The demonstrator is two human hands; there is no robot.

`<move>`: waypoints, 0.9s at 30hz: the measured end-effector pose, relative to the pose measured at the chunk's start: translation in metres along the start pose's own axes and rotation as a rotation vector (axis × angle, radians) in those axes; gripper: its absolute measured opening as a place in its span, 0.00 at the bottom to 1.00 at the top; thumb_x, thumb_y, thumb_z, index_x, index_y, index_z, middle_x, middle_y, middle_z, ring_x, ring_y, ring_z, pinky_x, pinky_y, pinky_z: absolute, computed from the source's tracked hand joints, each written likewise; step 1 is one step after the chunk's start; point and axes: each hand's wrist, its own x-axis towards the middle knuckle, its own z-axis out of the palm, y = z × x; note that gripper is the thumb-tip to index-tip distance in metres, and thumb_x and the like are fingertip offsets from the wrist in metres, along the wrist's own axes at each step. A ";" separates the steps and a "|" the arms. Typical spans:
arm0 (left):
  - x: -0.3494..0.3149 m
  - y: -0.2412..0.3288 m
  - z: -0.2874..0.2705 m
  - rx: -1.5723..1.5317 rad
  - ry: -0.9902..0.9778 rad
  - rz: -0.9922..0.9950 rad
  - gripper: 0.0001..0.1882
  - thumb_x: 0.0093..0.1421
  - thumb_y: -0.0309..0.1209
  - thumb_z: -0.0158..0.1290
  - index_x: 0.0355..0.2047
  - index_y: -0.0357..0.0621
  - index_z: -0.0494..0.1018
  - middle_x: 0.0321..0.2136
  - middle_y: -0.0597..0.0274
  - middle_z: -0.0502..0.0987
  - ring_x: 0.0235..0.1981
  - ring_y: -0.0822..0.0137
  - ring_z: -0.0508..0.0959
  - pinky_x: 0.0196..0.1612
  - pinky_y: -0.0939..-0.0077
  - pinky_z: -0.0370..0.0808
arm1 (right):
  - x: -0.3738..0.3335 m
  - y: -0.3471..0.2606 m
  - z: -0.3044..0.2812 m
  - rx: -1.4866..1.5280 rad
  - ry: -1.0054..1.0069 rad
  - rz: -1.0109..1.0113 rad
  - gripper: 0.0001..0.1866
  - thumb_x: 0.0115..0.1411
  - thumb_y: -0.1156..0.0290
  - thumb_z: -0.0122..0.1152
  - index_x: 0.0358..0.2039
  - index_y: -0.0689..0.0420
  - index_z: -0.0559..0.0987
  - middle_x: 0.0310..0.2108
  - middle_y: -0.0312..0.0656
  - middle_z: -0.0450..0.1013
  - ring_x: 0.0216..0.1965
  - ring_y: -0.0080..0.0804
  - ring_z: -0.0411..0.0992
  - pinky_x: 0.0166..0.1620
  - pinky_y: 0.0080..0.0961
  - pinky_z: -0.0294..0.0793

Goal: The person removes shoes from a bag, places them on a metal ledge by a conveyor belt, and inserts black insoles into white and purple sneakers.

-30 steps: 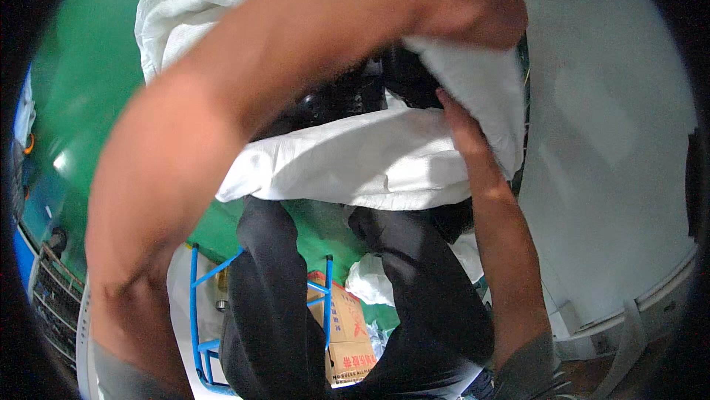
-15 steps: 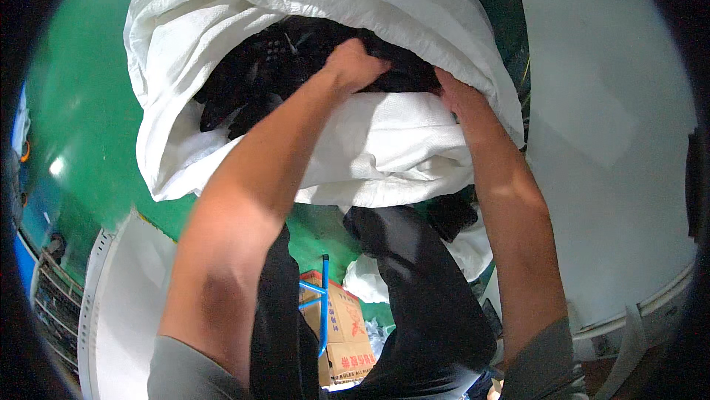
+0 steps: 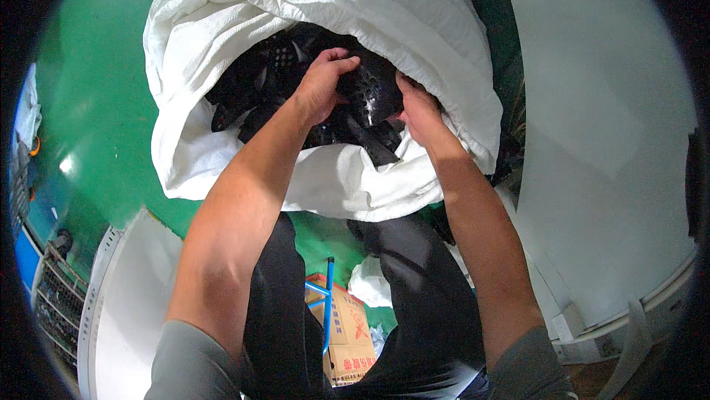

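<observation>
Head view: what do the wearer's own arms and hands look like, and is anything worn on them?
The left hand and right hand are bare, with no gloves. No watch or bracelet shows on either wrist. Plain grey sleeves, left and right, show at the lower edge, leaving both forearms uncovered.

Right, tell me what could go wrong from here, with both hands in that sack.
The shiny black piece between the left hand and right hand looks smooth, so it might slip. Both hands are bare, and some of the black pieces around them look pointed; a scratch seems possible. The white sack has a soft, folded rim that could snag a piece.
</observation>
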 end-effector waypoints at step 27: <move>-0.072 0.032 0.002 -0.185 -0.110 0.009 0.23 0.65 0.33 0.55 0.58 0.38 0.70 0.48 0.57 0.78 0.46 0.65 0.78 0.51 0.68 0.76 | -0.112 -0.055 0.011 -0.094 -0.182 -0.123 0.31 0.71 0.47 0.46 0.53 0.66 0.76 0.46 0.41 0.77 0.44 0.26 0.73 0.49 0.26 0.71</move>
